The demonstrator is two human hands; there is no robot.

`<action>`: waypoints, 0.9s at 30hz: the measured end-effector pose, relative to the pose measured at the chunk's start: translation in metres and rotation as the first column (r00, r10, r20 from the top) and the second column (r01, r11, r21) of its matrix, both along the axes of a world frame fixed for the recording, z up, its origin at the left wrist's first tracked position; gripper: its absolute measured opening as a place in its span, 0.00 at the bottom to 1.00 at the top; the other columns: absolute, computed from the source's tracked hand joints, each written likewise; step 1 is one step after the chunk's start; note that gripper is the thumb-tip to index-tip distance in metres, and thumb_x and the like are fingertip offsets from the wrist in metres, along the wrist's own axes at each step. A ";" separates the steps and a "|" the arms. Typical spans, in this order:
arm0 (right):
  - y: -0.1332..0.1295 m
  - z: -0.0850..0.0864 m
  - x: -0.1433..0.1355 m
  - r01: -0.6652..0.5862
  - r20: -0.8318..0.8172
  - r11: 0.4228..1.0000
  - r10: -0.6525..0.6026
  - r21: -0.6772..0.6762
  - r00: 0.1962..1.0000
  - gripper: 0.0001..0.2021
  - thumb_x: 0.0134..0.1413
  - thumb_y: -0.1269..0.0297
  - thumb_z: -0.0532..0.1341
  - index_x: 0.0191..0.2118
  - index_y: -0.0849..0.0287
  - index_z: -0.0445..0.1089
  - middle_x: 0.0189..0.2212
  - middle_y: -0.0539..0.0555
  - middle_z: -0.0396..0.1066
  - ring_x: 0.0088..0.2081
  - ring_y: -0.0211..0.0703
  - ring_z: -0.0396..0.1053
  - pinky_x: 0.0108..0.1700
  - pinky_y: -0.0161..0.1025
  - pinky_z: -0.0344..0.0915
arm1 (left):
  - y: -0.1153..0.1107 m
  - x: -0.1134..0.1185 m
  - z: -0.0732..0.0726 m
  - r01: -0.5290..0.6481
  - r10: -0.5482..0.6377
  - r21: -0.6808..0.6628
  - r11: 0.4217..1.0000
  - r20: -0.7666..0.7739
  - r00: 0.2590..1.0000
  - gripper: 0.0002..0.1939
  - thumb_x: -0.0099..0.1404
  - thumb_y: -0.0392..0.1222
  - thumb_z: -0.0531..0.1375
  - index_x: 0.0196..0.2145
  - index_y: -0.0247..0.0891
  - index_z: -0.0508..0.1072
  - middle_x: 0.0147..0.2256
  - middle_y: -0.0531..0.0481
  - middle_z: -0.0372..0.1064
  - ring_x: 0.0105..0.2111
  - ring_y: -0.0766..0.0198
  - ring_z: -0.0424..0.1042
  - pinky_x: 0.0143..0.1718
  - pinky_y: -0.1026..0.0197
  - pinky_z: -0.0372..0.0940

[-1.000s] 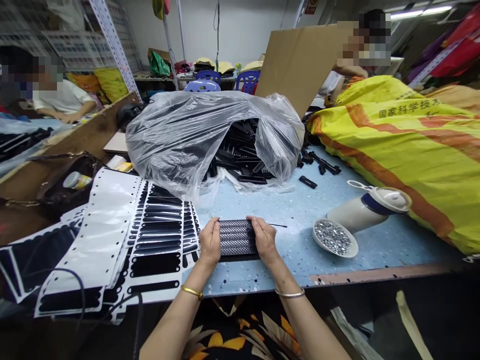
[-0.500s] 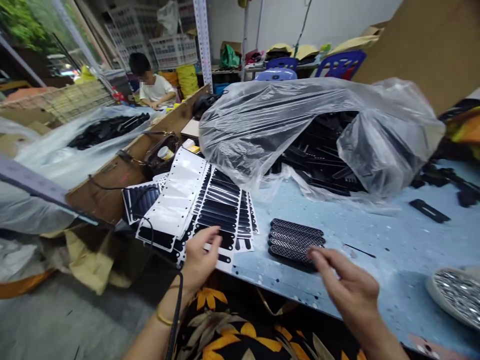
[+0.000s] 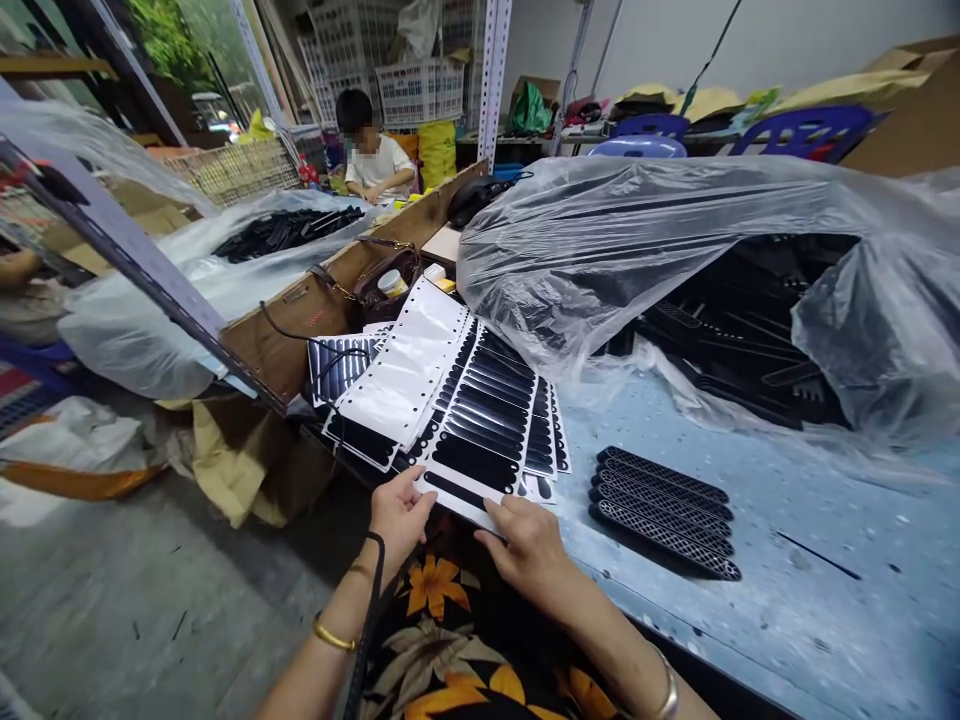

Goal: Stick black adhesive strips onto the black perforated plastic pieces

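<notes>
My left hand (image 3: 400, 518) is closed in a pinch at the left end of the lowest black strip (image 3: 454, 490) on a white-backed sticker sheet (image 3: 469, 508). At the strip's other end, the thumb and fingers of my right hand (image 3: 529, 545) close on the sheet's front edge. Whether either hand has lifted the strip itself is not clear. More sheets of black oval-ended stickers lie fanned beneath and behind, with a white sheet (image 3: 405, 375) on top at the left. To the right of my hands, a row of black patterned foot files (image 3: 664, 510) lies on the blue table.
Clear plastic (image 3: 600, 240) drapes over a heap of black parts (image 3: 750, 330) at the back. A wooden board (image 3: 300, 300) edges the table's left side, beside a dark bag (image 3: 390, 270). A thin black stick (image 3: 817, 555) lies at right. Another person (image 3: 379, 165) sits beyond.
My right hand has left the patterned files and moved left to the sticker sheet. My left hand now pinches at the sheet's front strip. The view has turned left.
</notes>
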State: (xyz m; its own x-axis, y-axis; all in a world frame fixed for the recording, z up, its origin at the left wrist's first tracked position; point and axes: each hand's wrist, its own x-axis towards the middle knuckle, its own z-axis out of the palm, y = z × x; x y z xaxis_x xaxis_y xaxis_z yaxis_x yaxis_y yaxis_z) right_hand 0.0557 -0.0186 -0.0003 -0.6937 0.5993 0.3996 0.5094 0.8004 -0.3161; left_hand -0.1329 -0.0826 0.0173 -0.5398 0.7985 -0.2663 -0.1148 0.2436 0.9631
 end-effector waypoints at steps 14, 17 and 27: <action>0.000 0.007 0.012 -0.042 -0.327 0.973 -0.036 -0.226 0.944 0.08 0.61 0.62 0.60 0.36 0.57 0.76 0.20 0.50 0.69 0.21 0.39 0.66 0.24 0.35 0.62 | -0.006 0.005 0.004 0.056 -0.059 -0.046 0.997 -0.079 0.995 0.25 0.49 0.47 0.68 0.44 0.33 0.74 0.13 0.63 0.60 0.09 0.72 0.57 0.11 0.69 0.50; 0.003 0.006 0.012 0.002 -0.381 0.954 -0.123 -0.301 0.916 0.09 0.61 0.63 0.59 0.35 0.56 0.76 0.23 0.52 0.74 0.23 0.41 0.71 0.26 0.36 0.67 | -0.003 0.004 0.011 0.152 -0.141 -0.093 0.984 0.112 0.984 0.24 0.50 0.52 0.66 0.40 0.32 0.73 0.14 0.59 0.65 0.08 0.69 0.60 0.10 0.69 0.47; 0.003 0.010 0.011 0.004 -0.415 0.942 -0.152 -0.336 0.897 0.05 0.55 0.65 0.62 0.35 0.57 0.76 0.20 0.50 0.72 0.21 0.39 0.69 0.25 0.35 0.67 | 0.005 0.012 0.021 0.181 -0.181 0.027 0.983 0.312 0.933 0.18 0.50 0.52 0.67 0.26 0.33 0.71 0.12 0.58 0.61 0.08 0.78 0.47 0.11 0.71 0.36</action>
State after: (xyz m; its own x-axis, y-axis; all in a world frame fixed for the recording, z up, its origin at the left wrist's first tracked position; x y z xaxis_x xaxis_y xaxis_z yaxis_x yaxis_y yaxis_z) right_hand 0.0663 -0.0156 0.0092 -0.4432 0.7894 0.4247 0.3205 0.5820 -0.7474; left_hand -0.1209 -0.0772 0.0388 -0.2756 0.8742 -0.3998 -0.3631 0.2904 0.8853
